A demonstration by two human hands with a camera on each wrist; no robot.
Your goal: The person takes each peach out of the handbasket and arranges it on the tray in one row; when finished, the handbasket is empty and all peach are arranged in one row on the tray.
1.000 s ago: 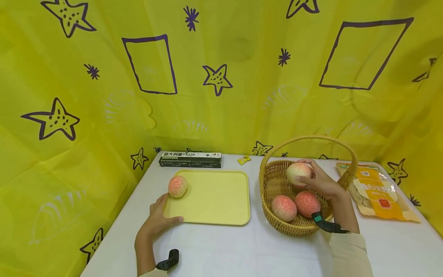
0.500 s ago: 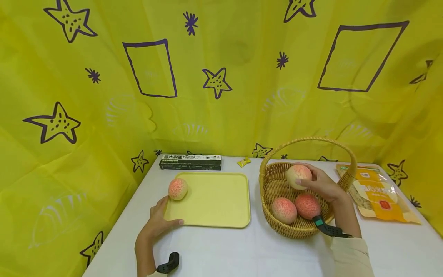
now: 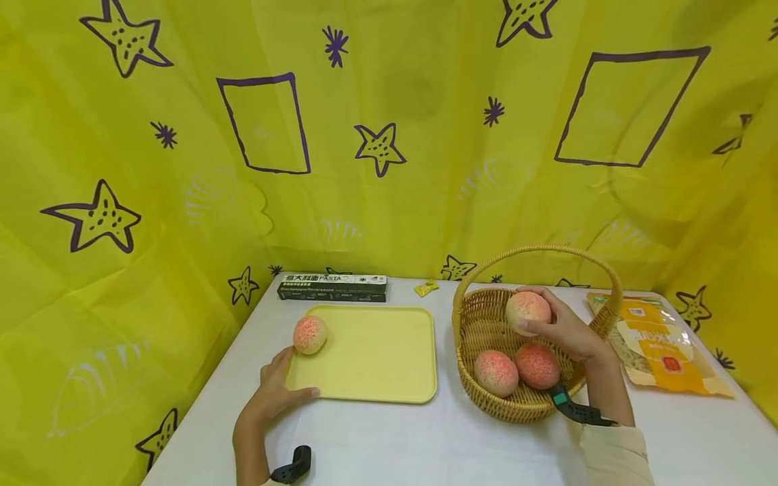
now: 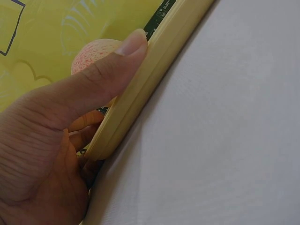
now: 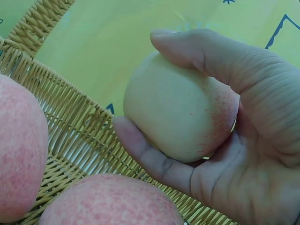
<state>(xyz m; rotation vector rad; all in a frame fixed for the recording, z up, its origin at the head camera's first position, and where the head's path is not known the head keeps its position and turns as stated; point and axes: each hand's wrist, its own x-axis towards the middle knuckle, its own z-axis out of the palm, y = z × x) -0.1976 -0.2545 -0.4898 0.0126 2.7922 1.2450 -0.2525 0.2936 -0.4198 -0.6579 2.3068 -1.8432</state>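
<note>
My right hand [image 3: 568, 329] grips a pale peach [image 3: 528, 312] with a pink blush over the back of the wicker basket [image 3: 486, 324]. In the right wrist view, thumb and fingers curl round this peach [image 5: 173, 108]. Two pinker peaches, one speckled [image 3: 496, 373] and one redder [image 3: 537, 366], lie in the basket's front part. My left hand [image 3: 273, 391] holds the near left corner of a yellow tray [image 3: 377, 358], its thumb on the near rim and its fingers along the left side. Another peach [image 3: 310, 335] sits at the tray's left edge, just beyond those fingers.
A dark green pasta box [image 3: 332, 288] lies behind the tray. To its right is a small yellow wrapped candy [image 3: 426, 288]. An orange and clear food bag [image 3: 662, 347] lies right of the basket. The basket's tall handle [image 3: 537, 248] arches above my right hand.
The peach in my right hand has turned a little, showing more of its pink side. The head view has tilted slightly up. My left hand stays at the tray corner.
</note>
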